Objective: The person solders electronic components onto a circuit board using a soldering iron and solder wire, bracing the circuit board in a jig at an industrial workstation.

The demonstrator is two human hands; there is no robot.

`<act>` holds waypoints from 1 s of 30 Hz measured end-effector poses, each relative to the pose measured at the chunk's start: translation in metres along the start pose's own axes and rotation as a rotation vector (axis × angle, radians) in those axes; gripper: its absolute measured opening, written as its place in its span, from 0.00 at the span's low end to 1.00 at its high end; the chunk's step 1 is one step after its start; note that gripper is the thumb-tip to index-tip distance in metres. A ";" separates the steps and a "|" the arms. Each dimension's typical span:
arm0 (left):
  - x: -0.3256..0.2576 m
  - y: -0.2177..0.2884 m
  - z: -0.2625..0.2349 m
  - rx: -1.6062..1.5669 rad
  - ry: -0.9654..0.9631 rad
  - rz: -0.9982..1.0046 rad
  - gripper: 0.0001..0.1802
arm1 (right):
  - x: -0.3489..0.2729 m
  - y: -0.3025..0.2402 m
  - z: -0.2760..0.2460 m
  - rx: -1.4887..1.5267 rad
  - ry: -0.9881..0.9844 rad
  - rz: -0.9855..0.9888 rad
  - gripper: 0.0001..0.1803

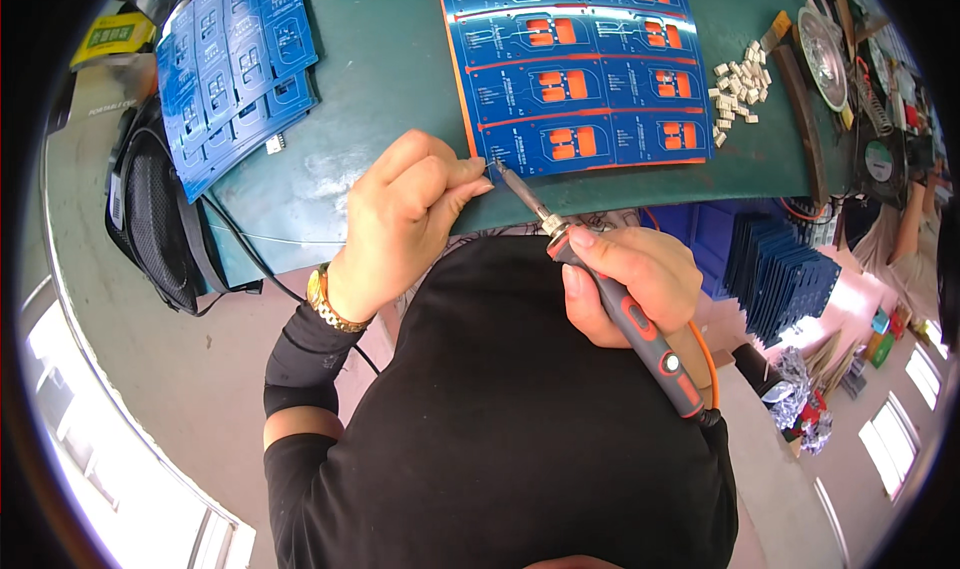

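Observation:
My right hand is wrapped round the grey and red handle of a soldering iron. Its tip meets the near left corner of a blue circuit board panel, which has orange showing through its cutouts and along its edges. Beside that corner, my left hand is closed in a pinch on thin solder wire. The wire trails off to the left over the green tabletop, and its end lies close to the iron's tip. Fingers hide part of the wire.
A pile of small white connectors lies right of the panel. Stacked blue boards cover the table's left side, near a black mesh bag. More boards stand upright at the right. An orange cord trails from the iron.

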State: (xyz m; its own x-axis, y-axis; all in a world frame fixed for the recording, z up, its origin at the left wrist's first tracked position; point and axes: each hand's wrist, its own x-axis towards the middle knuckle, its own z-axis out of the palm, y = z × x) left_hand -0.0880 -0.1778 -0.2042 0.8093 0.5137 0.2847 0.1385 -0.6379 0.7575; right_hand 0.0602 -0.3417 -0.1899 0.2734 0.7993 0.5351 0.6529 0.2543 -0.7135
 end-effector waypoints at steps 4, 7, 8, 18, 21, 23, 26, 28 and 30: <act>-0.001 0.002 0.000 0.020 0.006 0.023 0.11 | -0.001 0.000 0.002 -0.011 0.016 -0.006 0.18; 0.000 0.003 -0.005 0.042 -0.041 0.038 0.13 | -0.004 0.001 0.002 -0.024 0.024 -0.003 0.18; -0.001 0.005 -0.008 0.042 -0.041 0.040 0.13 | -0.005 0.001 0.002 -0.027 0.021 0.001 0.18; -0.041 -0.001 -0.030 0.160 -0.038 -0.118 0.12 | 0.000 0.003 -0.002 0.016 -0.019 -0.036 0.13; -0.038 0.000 -0.026 0.164 0.027 -0.120 0.09 | 0.000 0.003 -0.002 0.007 -0.023 -0.054 0.14; -0.036 0.000 -0.022 0.148 0.105 -0.103 0.07 | 0.000 0.003 -0.003 -0.022 -0.012 -0.053 0.14; -0.037 0.001 -0.022 0.136 0.087 -0.137 0.06 | 0.001 0.002 -0.003 -0.009 -0.030 -0.034 0.14; -0.037 0.002 -0.022 0.127 0.084 -0.139 0.06 | 0.004 0.001 -0.003 -0.014 -0.037 -0.038 0.14; -0.037 0.001 -0.021 0.122 0.079 -0.144 0.06 | 0.004 0.001 -0.003 -0.014 -0.042 -0.042 0.14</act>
State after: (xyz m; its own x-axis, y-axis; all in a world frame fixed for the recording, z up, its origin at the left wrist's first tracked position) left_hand -0.1300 -0.1855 -0.2010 0.7299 0.6446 0.2275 0.3213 -0.6172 0.7182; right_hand 0.0641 -0.3398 -0.1877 0.2157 0.8103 0.5448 0.6734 0.2806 -0.6840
